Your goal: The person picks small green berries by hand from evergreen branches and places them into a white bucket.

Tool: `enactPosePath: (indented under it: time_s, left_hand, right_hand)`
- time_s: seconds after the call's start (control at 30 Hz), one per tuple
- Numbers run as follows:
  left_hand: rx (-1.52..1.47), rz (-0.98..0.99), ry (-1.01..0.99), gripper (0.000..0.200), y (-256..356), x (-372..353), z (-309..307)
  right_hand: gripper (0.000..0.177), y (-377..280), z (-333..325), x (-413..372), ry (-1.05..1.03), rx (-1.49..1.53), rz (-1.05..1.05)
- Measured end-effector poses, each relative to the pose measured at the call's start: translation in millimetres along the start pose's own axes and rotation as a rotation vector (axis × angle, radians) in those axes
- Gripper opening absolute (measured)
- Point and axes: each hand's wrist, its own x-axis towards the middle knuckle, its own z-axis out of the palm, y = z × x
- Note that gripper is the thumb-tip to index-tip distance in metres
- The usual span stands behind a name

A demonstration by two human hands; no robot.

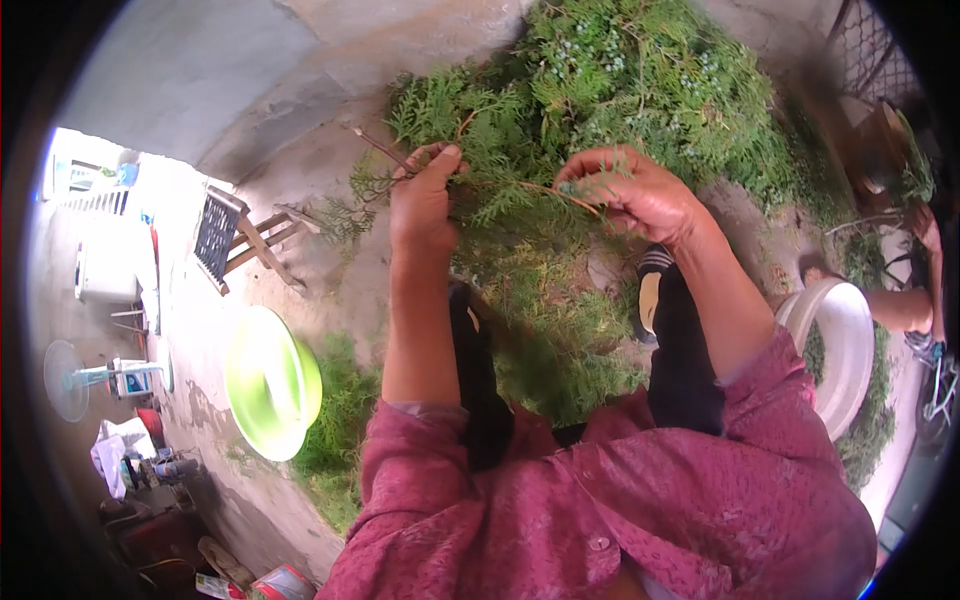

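My left hand (426,196) is closed round a brown woody stem, whose cut end sticks out to the upper left. Green feathery sprigs (500,198) spread from it between my two hands. My right hand (632,192) pinches a thin reddish twig end with a bit of green at the fingers. Just beyond both hands rises a large heap of green branches (640,90) with small pale berries. Loose clippings (560,320) lie below, between my legs.
A lime green basin (272,382) stands at the left beside more greenery (340,420). Behind it is a folding stool (245,240). At the right are a white tub (840,350) and another person's arm (900,308). A fan (68,380) stands far left.
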Motion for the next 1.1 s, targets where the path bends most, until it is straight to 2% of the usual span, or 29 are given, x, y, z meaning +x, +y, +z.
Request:
enactPosePath:
  time_s: [0.03,0.1,0.13,0.17,0.23,0.37,0.47,0.53,0.57,0.63,0.67,0.77,0.83,0.87,0.9,0.93,1.0,1.03,1.1]
  left_hand:
    - [-0.034,-0.014,-0.03,0.007,-1,3,-1]
    - [0.003,-0.002,0.022,0.007,6,-3,4]
    - [0.007,0.006,0.025,0.008,2,1,1]
    - [0.013,0.012,0.026,0.009,0,3,0]
    - [0.046,0.017,0.004,0.011,2,3,-5]
    - [0.084,0.027,0.021,0.015,6,-7,5]
    - [-0.016,0.068,0.03,0.018,4,-9,10]
    - [0.001,0.087,-0.011,0.018,4,-8,8]
    - [0.033,0.098,-0.052,0.019,3,-9,7]
    - [0.065,0.105,-0.107,0.018,-5,-13,12]
    - [0.119,0.107,-0.172,0.018,-8,-15,14]
    - [0.052,0.167,-0.191,0.015,-3,-8,6]
    - [-0.05,0.115,-0.128,0.015,9,-8,-2]
    - [-0.133,0.074,-0.15,0.013,12,-4,-7]
    - [-0.207,0.037,-0.18,0.011,16,-1,-12]
    - [-0.223,0.049,-0.171,0.011,20,-2,-16]
    - [-0.385,-0.022,-0.298,0.005,26,-5,-21]
    - [-0.394,-0.018,-0.299,0.005,28,-8,-24]
    - [-0.652,-0.025,-0.501,0.006,32,-13,-28]
  right_hand:
    - [0.017,0,2,2,-0.01,-0.005,-0.007]
    - [0.016,2,5,2,0.058,-0.237,-0.045]
    - [0.018,9,4,6,0.107,-0.39,-0.132]
    - [0.018,16,3,10,0.112,-0.389,-0.134]
    - [0.021,27,2,16,0.365,-0.914,-0.358]
    - [0.025,24,-2,24,0.515,-0.906,-0.327]
    - [0.02,20,-4,23,0.596,-0.818,-0.265]
    - [0.016,11,-1,17,0.582,-0.264,0.043]
    - [0.016,16,1,20,0.576,-0.287,0.04]
    - [0.013,45,-5,33,0.704,-0.912,-0.451]
    - [0.016,54,-8,39,0.722,-1.232,-0.434]
    - [0.017,74,-36,48,0.681,-1.193,-0.385]
    - [0.021,46,-27,23,0.799,-1.126,-0.33]
    - [0.023,35,-26,10,0.87,-1.077,-0.271]
    - [0.026,35,-44,-2,0.897,-1.017,-0.329]
    - [0.027,19,-38,-24,0.968,-0.999,-0.282]
    - [0.026,-4,-35,-73,1.144,-0.833,-0.23]
    - [0.025,-5,-46,-101,1.216,-0.862,-0.268]
    - [0.025,10,-97,-162,1.439,-1.179,-0.368]
